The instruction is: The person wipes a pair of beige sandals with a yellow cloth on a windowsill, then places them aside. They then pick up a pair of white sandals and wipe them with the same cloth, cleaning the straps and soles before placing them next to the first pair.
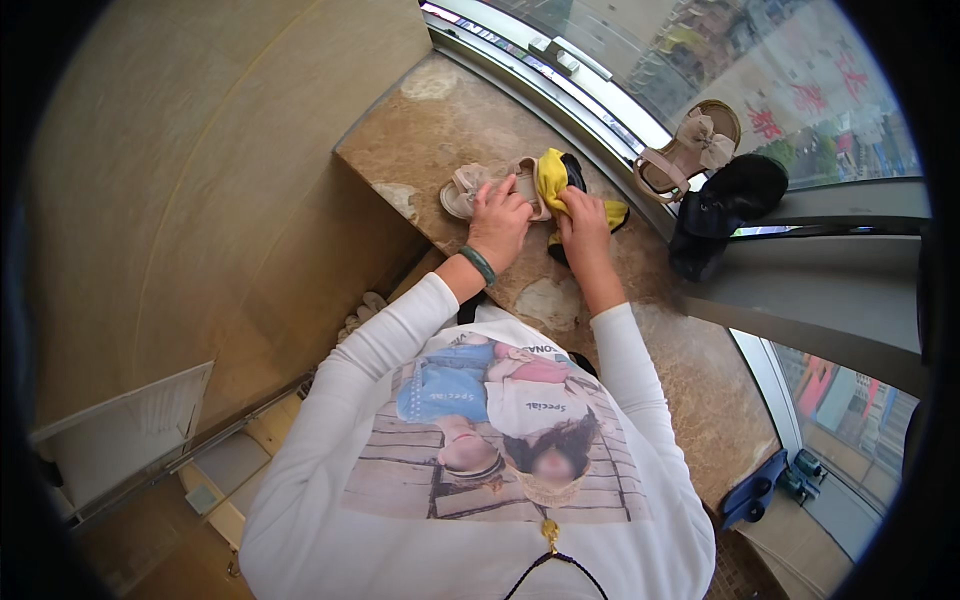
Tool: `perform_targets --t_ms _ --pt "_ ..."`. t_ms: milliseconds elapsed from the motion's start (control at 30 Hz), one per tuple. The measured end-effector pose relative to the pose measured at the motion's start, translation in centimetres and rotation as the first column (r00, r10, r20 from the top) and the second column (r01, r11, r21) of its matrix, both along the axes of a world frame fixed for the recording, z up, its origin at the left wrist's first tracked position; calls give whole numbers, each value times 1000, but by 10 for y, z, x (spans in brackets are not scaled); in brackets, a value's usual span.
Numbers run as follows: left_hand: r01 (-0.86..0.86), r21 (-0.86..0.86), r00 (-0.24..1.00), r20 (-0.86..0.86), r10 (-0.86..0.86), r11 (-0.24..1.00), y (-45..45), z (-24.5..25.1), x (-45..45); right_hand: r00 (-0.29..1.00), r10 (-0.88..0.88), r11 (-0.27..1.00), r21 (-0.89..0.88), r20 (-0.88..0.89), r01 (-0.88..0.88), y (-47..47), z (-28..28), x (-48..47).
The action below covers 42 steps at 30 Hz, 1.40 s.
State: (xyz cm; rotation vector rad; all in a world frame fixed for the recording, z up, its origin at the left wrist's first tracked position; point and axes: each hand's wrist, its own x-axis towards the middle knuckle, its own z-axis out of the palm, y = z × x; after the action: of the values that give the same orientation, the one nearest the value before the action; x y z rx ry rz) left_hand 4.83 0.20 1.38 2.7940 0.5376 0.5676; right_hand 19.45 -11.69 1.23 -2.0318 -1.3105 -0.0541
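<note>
On the brown marble ledge lies a pale pink sandal with a bow. My left hand rests over its middle, fingers spread on the straps and insole; whether it grips the sandal is unclear. My right hand pinches a yellow and black cloth by the sandal's heel, at the right of my left hand. Parts of the cloth spread out on both sides of my right fingers. A second bow sandal and a black shoe stand by the window frame, beyond my right hand.
The marble ledge runs along the window and bends right. A tiled wall rises at the left. The window handle sticks out above the ledge. Blue slippers lie at the lower right, and a grey window post stands at the right.
</note>
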Motion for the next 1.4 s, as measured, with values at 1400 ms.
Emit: perform_targets --t_ms 1400 --pt "198 -8 966 -169 -197 980 -21 27 -42 838 -135 985 -166 -529 53 -105 44 -37"
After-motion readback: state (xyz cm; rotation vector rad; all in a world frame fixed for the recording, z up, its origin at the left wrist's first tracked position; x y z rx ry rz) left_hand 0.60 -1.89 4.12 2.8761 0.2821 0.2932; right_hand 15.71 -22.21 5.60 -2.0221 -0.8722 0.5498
